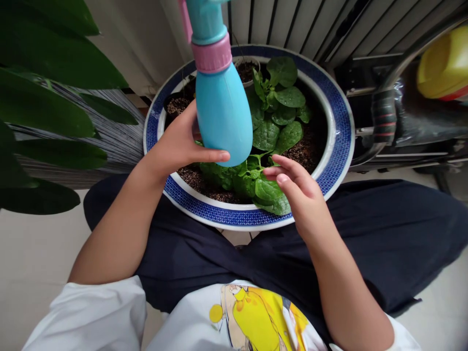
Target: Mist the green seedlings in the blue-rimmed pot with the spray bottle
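My left hand (186,139) grips a light-blue spray bottle (224,112) with a pink collar, its thumb across the lower front and the other fingers hidden behind. The bottle stands upright above a round planter (341,131) with a blue-patterned white rim; its spray head runs out of the top of the view. Over the planter's near right side, my right hand (298,187) has its fingers apart and slightly curled, with nothing in them. Its fingertips are close to green leafy plants (268,187); whether they touch, I cannot tell. More broad leaves (283,107) grow behind the bottle.
Large dark-green leaves (47,112) hang at the left. A small white pot (248,70) of soil sits inside the planter's back. On the right are a curved metal handle (385,97) and a yellow container (444,66). Slatted panels (285,24) stand behind the planter.
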A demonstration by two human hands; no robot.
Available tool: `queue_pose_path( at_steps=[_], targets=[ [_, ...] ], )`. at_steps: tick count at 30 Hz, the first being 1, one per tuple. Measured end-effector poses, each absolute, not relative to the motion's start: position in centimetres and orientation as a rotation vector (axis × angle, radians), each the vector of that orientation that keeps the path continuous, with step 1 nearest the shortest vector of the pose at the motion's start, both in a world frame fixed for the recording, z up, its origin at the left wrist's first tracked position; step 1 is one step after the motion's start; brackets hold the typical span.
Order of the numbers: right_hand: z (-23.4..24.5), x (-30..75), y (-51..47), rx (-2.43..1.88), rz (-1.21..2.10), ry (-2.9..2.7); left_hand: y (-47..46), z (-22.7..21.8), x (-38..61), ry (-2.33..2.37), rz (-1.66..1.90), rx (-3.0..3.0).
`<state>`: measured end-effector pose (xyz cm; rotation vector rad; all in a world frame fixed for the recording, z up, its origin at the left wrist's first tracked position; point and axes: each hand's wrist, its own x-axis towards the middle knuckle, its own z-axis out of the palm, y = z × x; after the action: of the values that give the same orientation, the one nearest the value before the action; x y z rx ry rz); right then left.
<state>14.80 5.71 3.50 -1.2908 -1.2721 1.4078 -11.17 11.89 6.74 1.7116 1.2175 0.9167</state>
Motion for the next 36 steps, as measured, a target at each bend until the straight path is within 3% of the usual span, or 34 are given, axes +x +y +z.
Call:
queue_pose_path(
  at_steps=[12, 22, 28, 36],
  targets=[
    [3.6, 14.7, 5.6, -1.275, 1.415, -1.192, 13.2, 5.7, -10.0, 1.259, 1.139, 1.623],
    [4.0, 13.7, 5.0, -1.261, 1.494, -1.225, 14.2, 10.4, -8.8, 0.832, 1.224, 1.835],
    [4.0, 13.2, 5.0, -1.198, 1.532, -1.240, 14.6, 14.3, -7.4, 0.932, 1.236, 2.139],
    [4.8, 13.1, 4.6, -1.198, 1.573, -1.282, 14.4, 15.4, -6.8, 0.877, 1.190, 2.161]
  ],
)
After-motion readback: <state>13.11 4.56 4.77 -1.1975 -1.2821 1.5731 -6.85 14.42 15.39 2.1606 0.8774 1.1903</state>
